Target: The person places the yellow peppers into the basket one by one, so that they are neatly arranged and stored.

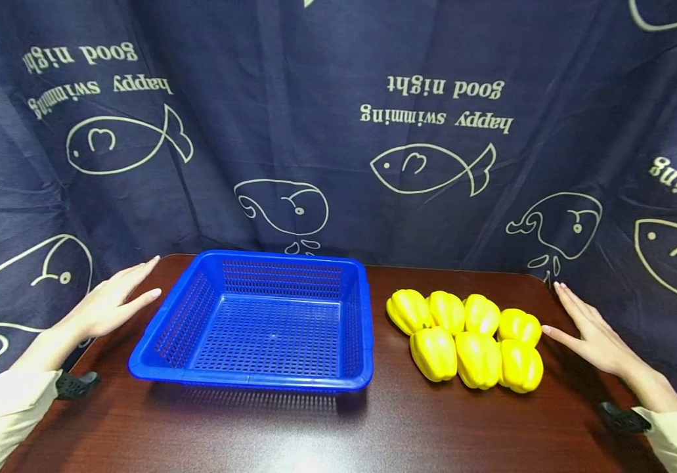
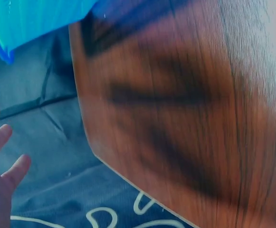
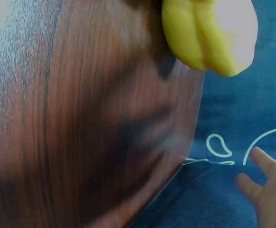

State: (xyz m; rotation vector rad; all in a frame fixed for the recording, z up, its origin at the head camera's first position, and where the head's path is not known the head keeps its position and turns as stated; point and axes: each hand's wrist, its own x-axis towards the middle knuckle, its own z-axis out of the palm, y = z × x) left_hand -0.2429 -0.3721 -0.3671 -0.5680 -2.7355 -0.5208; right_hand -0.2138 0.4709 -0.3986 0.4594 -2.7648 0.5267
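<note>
My left hand point(image 1: 108, 303) is held with straight fingers just left of a blue plastic basket point(image 1: 249, 380), apart from it and holding nothing. The basket has perforated walls and nothing lies inside. To its right, several yellow bell peppers point(image 1: 478, 360) sit close together in two rows. Beside the rightmost peppers hovers my right hand point(image 1: 595, 338), fingers extended, thumb near one pepper; nothing is in it. The right wrist view shows one yellow pepper point(image 3: 209, 35) above the spread fingers. In the left wrist view, the basket's corner point(image 2: 38, 23) appears at the upper left.
Both things stand on a dark brown wooden table point(image 1: 243, 433) with a glossy top. A navy curtain point(image 1: 338, 131) printed with fish, whales and upside-down words hangs behind the table and on both sides. Dark bands circle both wrists.
</note>
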